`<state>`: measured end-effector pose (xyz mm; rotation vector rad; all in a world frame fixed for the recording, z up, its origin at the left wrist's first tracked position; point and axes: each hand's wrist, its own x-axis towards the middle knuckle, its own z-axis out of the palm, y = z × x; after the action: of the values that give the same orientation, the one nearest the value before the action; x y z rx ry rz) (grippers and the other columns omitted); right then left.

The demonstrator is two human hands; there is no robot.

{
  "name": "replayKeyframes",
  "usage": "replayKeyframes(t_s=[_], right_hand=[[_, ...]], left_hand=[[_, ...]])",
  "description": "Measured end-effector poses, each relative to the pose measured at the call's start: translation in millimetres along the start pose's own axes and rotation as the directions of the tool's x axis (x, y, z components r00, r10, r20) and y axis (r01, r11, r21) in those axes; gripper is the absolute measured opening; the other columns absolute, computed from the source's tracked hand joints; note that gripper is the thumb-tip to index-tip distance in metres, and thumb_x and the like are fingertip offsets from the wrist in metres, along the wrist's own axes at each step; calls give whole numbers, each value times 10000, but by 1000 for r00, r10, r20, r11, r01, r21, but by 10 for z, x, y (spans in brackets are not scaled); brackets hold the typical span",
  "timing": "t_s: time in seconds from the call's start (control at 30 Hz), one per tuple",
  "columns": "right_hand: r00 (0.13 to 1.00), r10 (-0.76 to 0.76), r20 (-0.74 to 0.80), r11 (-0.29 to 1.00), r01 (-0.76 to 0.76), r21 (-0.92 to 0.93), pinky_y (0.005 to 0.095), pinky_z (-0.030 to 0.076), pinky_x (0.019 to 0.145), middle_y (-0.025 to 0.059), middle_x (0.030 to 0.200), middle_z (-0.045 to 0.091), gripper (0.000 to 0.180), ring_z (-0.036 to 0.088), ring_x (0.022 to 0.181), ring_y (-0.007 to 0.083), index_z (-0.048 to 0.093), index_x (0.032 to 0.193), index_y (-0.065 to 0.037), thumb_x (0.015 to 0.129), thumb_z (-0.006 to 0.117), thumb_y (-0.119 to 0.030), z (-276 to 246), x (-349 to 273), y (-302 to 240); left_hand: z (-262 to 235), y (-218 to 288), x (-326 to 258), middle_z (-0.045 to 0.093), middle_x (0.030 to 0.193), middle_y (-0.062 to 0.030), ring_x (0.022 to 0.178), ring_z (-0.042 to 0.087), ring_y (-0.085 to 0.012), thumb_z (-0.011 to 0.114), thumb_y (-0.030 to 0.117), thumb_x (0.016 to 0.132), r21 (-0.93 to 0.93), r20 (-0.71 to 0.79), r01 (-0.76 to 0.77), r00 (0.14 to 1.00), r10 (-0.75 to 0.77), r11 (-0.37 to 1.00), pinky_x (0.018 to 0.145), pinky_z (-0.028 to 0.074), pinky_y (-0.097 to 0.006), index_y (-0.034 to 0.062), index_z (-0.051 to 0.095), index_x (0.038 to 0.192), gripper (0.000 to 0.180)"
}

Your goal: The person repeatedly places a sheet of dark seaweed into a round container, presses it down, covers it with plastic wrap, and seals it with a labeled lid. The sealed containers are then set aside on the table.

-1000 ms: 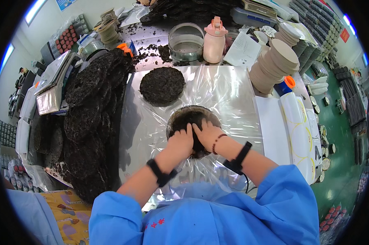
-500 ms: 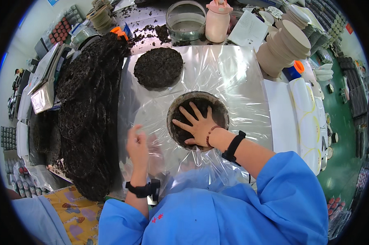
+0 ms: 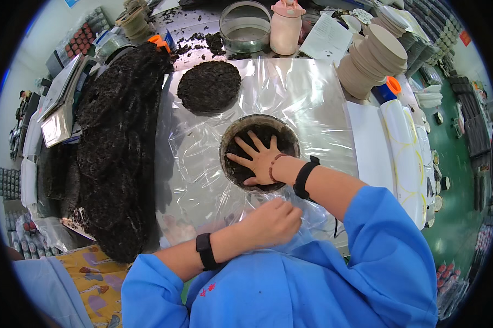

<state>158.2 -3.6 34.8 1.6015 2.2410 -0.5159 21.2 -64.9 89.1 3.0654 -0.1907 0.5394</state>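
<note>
My right hand (image 3: 261,161) lies with fingers spread on dark, fibrous material (image 3: 266,135) inside a round metal ring (image 3: 293,143). This ring stands on clear plastic film (image 3: 323,131) spread over a pale board. Close in front of the ring, my left hand (image 3: 272,221) is closed, its knuckles up, beside the film's wrinkled near part. Whatever its fingers may hold is hidden beneath it. A flat, round cake of the same dark material (image 3: 209,87) rests on the film, beyond the ring and to the left.
Overlapping dark fibrous sheets (image 3: 118,164) are heaped at the left. Behind the board stand a clear round container (image 3: 245,41) and a pink bottle (image 3: 286,30). Stacked beige discs (image 3: 369,63) rise at the back right, with white rolled sheets (image 3: 399,147) nearer me.
My left hand has swung right from the board's left part to the front of the ring, its fingers now curled in. The right hand stays spread in the ring.
</note>
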Motion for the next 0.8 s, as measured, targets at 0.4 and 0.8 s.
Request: replayKeyframes(t_s=[0.4, 0.8], right_hand=[[997, -26, -71, 998, 29, 52, 772, 192, 997, 39, 1609, 68, 736, 85, 1447, 418, 221, 1504, -385, 867, 559, -528, -91, -67, 28], [955, -256, -152, 966, 247, -75, 448, 248, 1138, 41, 825, 690, 513, 657, 901, 218, 711, 879, -112, 831, 561, -601, 112, -836, 428]], left_hand=[[-52, -77, -72, 583, 936, -87, 876, 587, -290, 690, 77, 726, -369, -252, 270, 892, -375, 889, 759, 471, -383, 61, 483, 1264, 577], [533, -39, -1108, 612, 950, -116, 868, 609, -290, 788, 192, 711, -418, 278, 906, 191, -941, 60, 715, 485, -350, 80, 227, 1498, 973]])
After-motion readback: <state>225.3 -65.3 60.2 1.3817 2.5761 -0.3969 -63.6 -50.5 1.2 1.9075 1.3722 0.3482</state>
